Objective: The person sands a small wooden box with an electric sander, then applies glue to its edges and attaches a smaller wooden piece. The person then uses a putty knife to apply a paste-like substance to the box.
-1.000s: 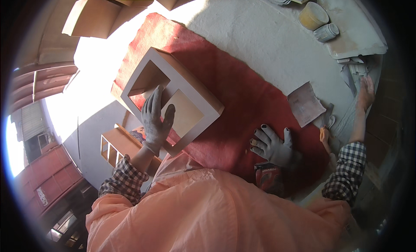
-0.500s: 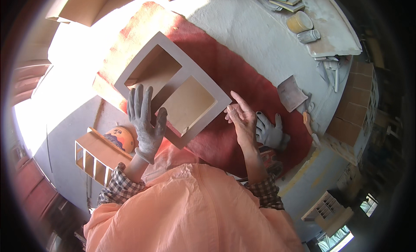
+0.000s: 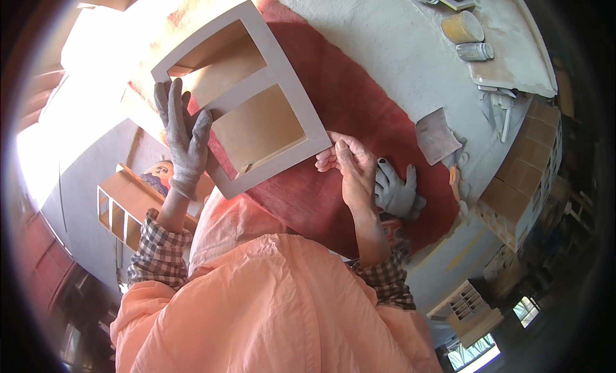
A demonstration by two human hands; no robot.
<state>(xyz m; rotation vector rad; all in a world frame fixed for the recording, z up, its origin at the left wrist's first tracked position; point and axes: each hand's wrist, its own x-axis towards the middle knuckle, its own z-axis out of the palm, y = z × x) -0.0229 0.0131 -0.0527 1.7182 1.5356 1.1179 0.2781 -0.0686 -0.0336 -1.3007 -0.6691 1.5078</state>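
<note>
A grey-primed wooden frame (image 3: 280, 73) with two openings and inner brown panels lies tilted over a red cloth. My left hand (image 3: 183, 139), in a grey glove, rests along its left side with fingers stretched and thumb apart. My bare right hand (image 3: 351, 171) has its fingers curled together at the frame's right corner, the fingertips touching it. A loose grey glove (image 3: 396, 190) lies on the red cloth (image 3: 378, 116) just right of that hand. A small chip (image 3: 244, 169) sits at the frame's lower inner edge.
Beside my left forearm stand a slatted wooden piece (image 3: 122, 203) and an orange patterned round thing (image 3: 157, 176). To the right lie a worn sanding sheet (image 3: 437, 135) and an orange-handled tool (image 3: 455, 180). A yellow tub (image 3: 462, 28) and a jar (image 3: 475, 51) stand at the far right.
The frame has shifted up and left in view and turned slightly. My left hand has gone along with it. My right hand's extended index finger has curled in at the corner.
</note>
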